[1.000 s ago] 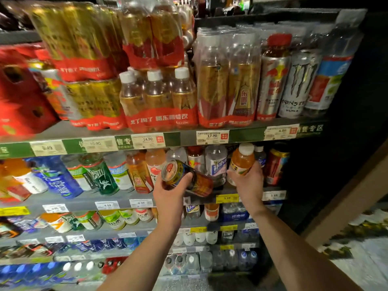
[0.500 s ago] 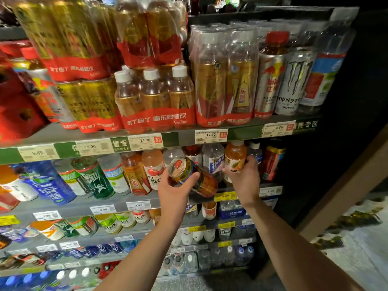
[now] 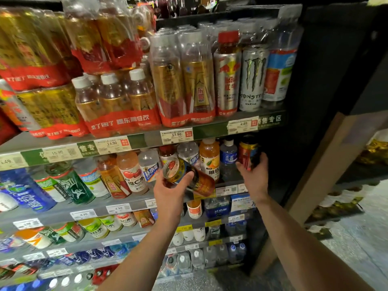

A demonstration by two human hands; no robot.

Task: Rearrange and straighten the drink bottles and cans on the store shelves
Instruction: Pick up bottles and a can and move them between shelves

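My left hand [image 3: 172, 192] holds an orange and gold drink can [image 3: 189, 177] tilted on its side in front of the second shelf [image 3: 126, 204], its lid facing up and left. My right hand [image 3: 255, 175] is wrapped around a red and gold can [image 3: 247, 152] standing at the right end of that shelf. Between the two hands stand an orange juice bottle [image 3: 209, 158] and a small blue-labelled water bottle [image 3: 228, 156], both upright.
The top shelf [image 3: 144, 141] carries shrink-wrapped packs of golden bottles, a Red Bull bottle [image 3: 227, 74] and a Monster can [image 3: 253, 78]. Lower shelves hold rows of bottles and water packs. A dark panel and a cardboard edge [image 3: 327, 160] close off the right side.
My right hand let go of the orange juice bottle and moved right onto the red and gold can. The left hand kept the tilted can, shifting slightly.
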